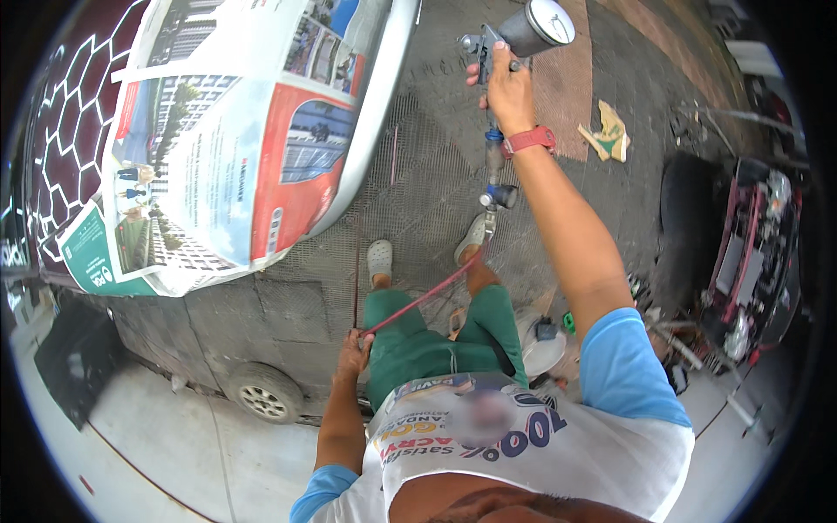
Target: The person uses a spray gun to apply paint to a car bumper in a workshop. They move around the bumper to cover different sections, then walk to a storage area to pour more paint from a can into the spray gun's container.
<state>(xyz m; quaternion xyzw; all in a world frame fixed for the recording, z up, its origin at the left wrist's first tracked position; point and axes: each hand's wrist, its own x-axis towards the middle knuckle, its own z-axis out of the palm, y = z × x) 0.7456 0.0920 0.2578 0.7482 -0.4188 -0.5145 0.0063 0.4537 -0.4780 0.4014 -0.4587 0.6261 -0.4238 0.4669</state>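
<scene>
**Spray gun (485, 57) out front in the right hand (509, 90), hose (427, 295) in the left (352, 352)!**

And here we are, looking straight down: our right hand is wrapped around the spray gun, arm stretched forward, the gun just beyond the wrist with its red watch (530, 139). The dark cup (523, 33) with its pale lid tips out to the right. Down below, our left hand has its fingers closed around the red hose beside the left thigh, well apart from the gun. We follow that hose slanting across the legs to metal fittings (499, 197), which line up beneath the right hand. Left of the gun, we spot a printed sheet (205, 161) draped over a vehicle.
</scene>
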